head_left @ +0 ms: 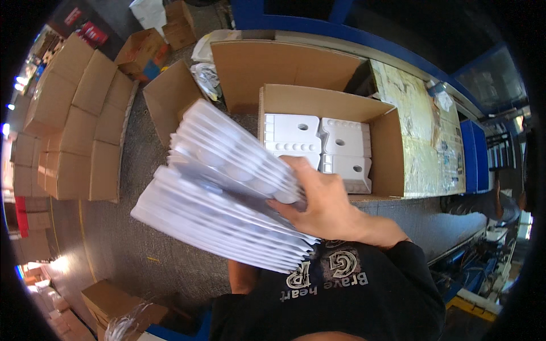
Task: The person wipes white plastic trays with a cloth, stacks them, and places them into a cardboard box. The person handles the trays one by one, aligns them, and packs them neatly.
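Note:
My right hand (pixel 327 199) is closed around the right end of an upper stack of white plastic paint palettes (pixel 239 156), its thumb on the near side. Just below, a second fanned stack of white palettes (pixel 216 224) lies at a slant in front of my body. My left forearm (pixel 242 277) runs up beneath that lower stack, which hides my left hand and its fingers. Beyond my right hand stands an open cardboard box (pixel 388 149). White palettes with thumb holes and round wells (pixel 294 129) lie inside it in side-by-side piles.
Behind the open box is a larger carton (pixel 273 65). A worktop covered in yellowish sheeting (pixel 424 131) adjoins it on the right. Stacked cartons (pixel 77 125) stand on the left; another carton (pixel 114 307) sits at lower left. A person (pixel 506 204) is at the far right.

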Demonstrator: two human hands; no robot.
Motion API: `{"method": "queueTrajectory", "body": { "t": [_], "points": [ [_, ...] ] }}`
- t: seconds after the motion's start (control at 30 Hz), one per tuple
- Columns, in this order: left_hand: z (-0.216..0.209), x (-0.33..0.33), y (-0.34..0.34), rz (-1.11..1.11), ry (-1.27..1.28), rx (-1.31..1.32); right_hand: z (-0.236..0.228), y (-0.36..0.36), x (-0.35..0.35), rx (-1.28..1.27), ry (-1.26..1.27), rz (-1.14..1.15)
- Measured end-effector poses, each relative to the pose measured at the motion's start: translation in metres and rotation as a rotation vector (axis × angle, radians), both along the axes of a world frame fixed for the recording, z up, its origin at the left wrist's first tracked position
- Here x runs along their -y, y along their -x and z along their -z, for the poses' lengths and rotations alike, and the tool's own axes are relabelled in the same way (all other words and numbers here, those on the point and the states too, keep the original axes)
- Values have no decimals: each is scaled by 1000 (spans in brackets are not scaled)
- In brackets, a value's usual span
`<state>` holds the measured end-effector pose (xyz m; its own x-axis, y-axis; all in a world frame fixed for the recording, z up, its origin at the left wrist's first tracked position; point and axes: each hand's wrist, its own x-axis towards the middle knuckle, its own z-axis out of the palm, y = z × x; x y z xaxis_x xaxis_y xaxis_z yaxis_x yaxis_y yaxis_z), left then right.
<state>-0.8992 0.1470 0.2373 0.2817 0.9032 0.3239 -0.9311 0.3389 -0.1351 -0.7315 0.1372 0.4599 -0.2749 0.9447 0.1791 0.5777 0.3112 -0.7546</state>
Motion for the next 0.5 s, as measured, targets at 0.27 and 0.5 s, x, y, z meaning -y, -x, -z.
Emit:
{"method": "queueTrajectory", "body": {
  "t": [0.27, 0.5],
  "points": [
    [-26, 9, 24, -94, -96, -187, 15, -132, -48, -141, -132, 249],
    [-40, 53, 46, -399, 134, -182, 223, -183, -117, 388, 668, -58]
  ]
}}
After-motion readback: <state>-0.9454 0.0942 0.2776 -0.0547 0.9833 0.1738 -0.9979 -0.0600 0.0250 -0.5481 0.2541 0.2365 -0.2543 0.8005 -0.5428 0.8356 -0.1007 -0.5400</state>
